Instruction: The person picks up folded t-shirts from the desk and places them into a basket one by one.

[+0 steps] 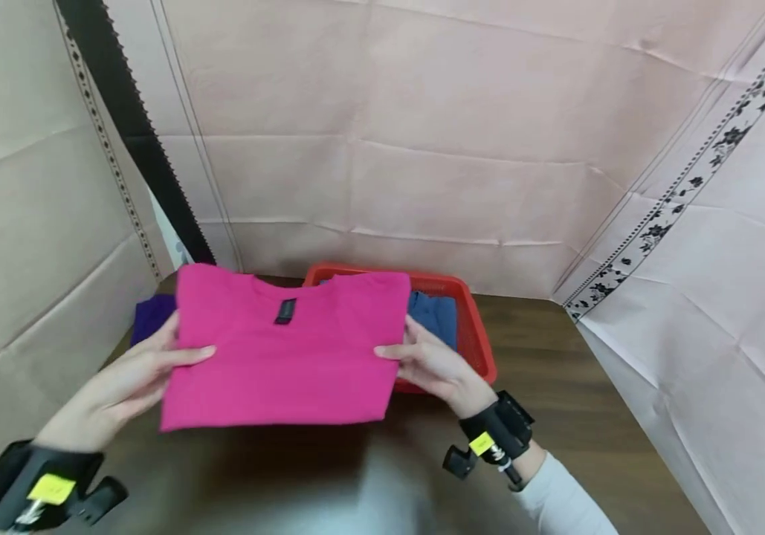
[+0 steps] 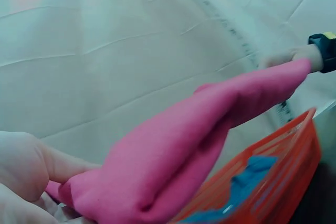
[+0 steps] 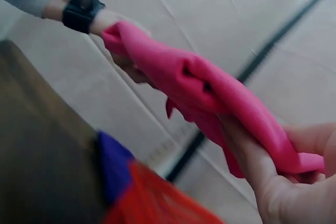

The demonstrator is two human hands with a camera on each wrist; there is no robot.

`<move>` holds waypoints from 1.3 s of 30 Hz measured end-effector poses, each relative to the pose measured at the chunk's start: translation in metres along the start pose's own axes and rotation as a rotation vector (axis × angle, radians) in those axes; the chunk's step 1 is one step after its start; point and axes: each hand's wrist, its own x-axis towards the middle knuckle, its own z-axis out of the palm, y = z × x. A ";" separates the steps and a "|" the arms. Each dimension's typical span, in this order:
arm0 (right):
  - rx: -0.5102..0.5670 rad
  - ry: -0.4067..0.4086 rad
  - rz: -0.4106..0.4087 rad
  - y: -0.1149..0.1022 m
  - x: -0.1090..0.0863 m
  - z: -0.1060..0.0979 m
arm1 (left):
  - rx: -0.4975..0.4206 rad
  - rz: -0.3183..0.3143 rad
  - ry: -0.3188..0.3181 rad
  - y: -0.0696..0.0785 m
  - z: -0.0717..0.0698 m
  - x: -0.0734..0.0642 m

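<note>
Surface (image 1: 536, 357): brown, wood-look, beside creased pale sheeting (image 1: 456, 111)
Pink round-neck top (image 1: 282, 360): folded, raised above the surface, partly hiding the red basket (image 1: 478, 338)
Left hand (image 1: 124, 383): fingers pinching 1 side edge
Right hand (image 1: 436, 364): fingers pinching the opposite edge
Blue cloth (image 1: 437, 316): inside the basket

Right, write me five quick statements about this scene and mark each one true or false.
1. The left hand and the right hand both hold the pink shirt. True.
2. The shirt's neck label is white. False: the neck label is black.
3. Blue cloth lies in the red plastic basket. True.
4. Purple cloth lies inside the basket. False: the purple cloth is outside it, to its left in the head view.
5. Each wrist wears a black strap. True.
</note>
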 end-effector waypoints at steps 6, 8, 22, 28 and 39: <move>-0.009 0.089 0.002 -0.025 -0.015 -0.059 | -0.302 -0.020 -0.068 0.007 0.038 0.086; -0.022 0.116 0.004 -0.031 -0.018 -0.075 | -0.311 0.009 -0.097 0.005 0.046 0.109; -0.172 0.429 0.051 -0.037 0.000 -0.131 | -0.241 -0.101 0.084 -0.023 0.080 0.207; -0.207 0.540 0.113 -0.013 0.013 -0.141 | -0.060 -0.189 0.136 -0.042 0.088 0.222; -0.741 0.638 0.012 -0.008 0.012 -0.133 | 0.546 -0.146 0.204 -0.039 0.099 0.212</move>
